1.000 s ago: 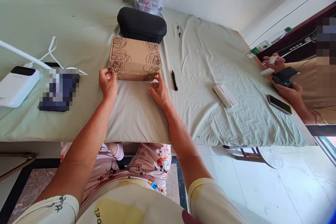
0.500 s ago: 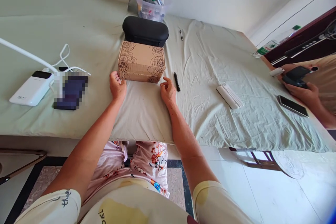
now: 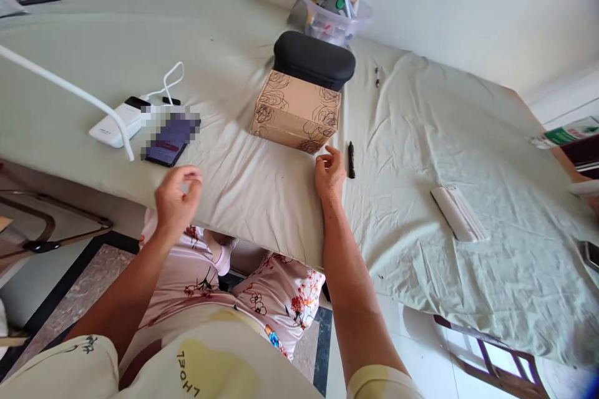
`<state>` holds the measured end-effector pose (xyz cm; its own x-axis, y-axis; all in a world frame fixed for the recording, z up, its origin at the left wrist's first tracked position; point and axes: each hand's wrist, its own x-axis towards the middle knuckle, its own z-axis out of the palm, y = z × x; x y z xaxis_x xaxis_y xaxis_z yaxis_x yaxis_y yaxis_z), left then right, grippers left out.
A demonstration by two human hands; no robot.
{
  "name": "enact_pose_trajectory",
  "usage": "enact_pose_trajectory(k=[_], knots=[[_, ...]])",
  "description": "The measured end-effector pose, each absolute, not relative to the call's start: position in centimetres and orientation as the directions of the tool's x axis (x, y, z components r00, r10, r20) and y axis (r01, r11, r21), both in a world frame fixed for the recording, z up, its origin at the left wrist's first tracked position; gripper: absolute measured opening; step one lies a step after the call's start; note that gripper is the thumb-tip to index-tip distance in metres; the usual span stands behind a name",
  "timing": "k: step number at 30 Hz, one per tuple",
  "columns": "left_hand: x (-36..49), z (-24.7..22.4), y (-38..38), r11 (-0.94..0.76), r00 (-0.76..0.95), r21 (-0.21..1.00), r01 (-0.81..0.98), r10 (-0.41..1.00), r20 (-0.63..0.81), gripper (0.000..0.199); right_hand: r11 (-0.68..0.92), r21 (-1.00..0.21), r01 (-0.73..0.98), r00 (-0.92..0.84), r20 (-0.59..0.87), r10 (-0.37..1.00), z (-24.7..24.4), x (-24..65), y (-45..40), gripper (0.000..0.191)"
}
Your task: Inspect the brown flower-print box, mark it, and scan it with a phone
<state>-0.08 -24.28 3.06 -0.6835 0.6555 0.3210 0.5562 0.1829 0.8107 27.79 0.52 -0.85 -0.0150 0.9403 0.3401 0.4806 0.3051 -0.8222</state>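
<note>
The scribbled cardboard box (image 3: 298, 105) stood inward from the front edge of the table (image 3: 266, 206), apparently in the release step, left grip (image 3: 176, 201) loosely uncurled, right grip (image 3: 329, 177) slack beside it, both empty, any lift calling for both.

I can make out a black case (image 3: 313, 59) before a clear tub (image 3: 322, 30); a white power bank (image 3: 107, 132) leftward; a pale oblong item (image 3: 461, 215) rightward.

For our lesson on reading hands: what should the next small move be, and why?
The left hand should probably reach forward to the smartphone: that hand looks empty, partly curled and close to it, while the right hand is beside the cardboard box.
</note>
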Motion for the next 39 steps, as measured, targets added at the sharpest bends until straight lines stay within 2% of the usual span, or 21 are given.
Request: enact_pose_trajectory(k=[2, 4, 6, 9, 13, 15, 17, 20, 23, 25, 27, 29, 31, 35, 39], knots=[[-2.6, 4.3, -24.8, 0.352, -0.755, 0.691, 0.631, 0.485, 0.442, 0.033, 0.307, -0.812, 0.497, -0.034, 0.336, 0.941, -1.0, 27.9, 0.6, 0.05], [-4.9, 5.2, -24.6, 0.57, -0.816, 0.586, 0.576, 0.439, 0.376, 0.05, 0.301, -0.807, 0.509, -0.042, 0.325, 0.945, -1.1, 27.9, 0.6, 0.057], [-6.6, 5.8, -23.8, 0.689, -0.846, 0.498, 0.527, 0.485, 0.224, 0.068, 0.295, -0.807, 0.512, -0.059, 0.31, 0.949, -1.3, 28.0, 0.7, 0.066], [-7.8, 5.8, -22.1, 0.746, -0.822, 0.373, 0.552, 0.563, 0.09, 0.084, 0.294, -0.81, 0.507, -0.108, 0.279, 0.954, -1.3, 27.8, 0.7, 0.073], [-8.5, 4.9, -20.2, 0.771, -0.815, 0.296, 0.564, 0.577, 0.051, 0.092, 0.26, -0.825, 0.501, -0.05, 0.272, 0.961, -0.5, 27.7, 0.4, 0.062], [-8.8, 4.3, -20.0, 0.761, -0.824, 0.343, 0.551, 0.562, 0.075, 0.094, 0.238, -0.833, 0.5, 0.015, 0.283, 0.959, 0.0, 27.7, 0.1, 0.052], [-8.6, 3.5, -20.3, 0.713, -0.83, 0.449, 0.538, 0.543, 0.133, 0.092, 0.2, -0.843, 0.5, 0.05, 0.259, 0.965, 0.3, 27.7, -0.1, 0.04], [-6.6, 2.6, -21.8, 0.591, -0.828, 0.618, 0.519, 0.528, 0.19, 0.082, 0.18, -0.847, 0.5, -0.003, 0.206, 0.979, 0.8, 27.6, -0.5, 0.026], [-2.7, 2.0, -23.7, 0.563, -0.821, 0.646, 0.516, 0.539, 0.187, 0.081, 0.191, -0.799, 0.57, -0.076, 0.179, 0.981, 1.3, 27.6, -0.9, 0.019], [0.3, 1.9, -24.5, 0.503, -0.768, 0.656, 0.563, 0.611, 0.19, 0.076, 0.194, -0.748, 0.634, -0.136, 0.14, 0.981, 1.7, 27.7, -1.1, 0.015], [2.9, 2.1, -24.4, 0.454, -0.749, 0.71, 0.538, 0.644, 0.155, 0.073, 0.219, -0.721, 0.658, -0.218, 0.096, 0.971, 2.2, 27.8, -1.2, 0.014], [5.2, 2.6, -23.5, 0.429, -0.747, 0.775, 0.465, 0.66, 0.083, 0.073, 0.239, -0.727, 0.644, -0.277, 0.069, 0.958, 2.5, 27.8, -1.4, 0.017], [7.2, 3.0, -21.9, 0.355, -0.725, 0.84, 0.41, 0.686, 0.064, 0.073, 0.219, -0.735, 0.642, -0.258, 0.062, 0.964, 2.7, 27.7, -1.5, 0.026], [10.4, 3.3, -18.3, 0.163, -0.673, 0.926, 0.341, 0.73, 0.119, 0.075, 0.152, -0.705, 0.693, -0.152, 0.063, 0.986, 2.9, 27.3, -1.8, 0.049], [12.8, 2.4, -15.2, 0.036, -0.672, 0.943, 0.332, 0.711, 0.209, 0.08, 0.219, -0.637, 0.739, -0.235, 0.06, 0.97, 2.8, 27.1, -1.8, 0.056]])
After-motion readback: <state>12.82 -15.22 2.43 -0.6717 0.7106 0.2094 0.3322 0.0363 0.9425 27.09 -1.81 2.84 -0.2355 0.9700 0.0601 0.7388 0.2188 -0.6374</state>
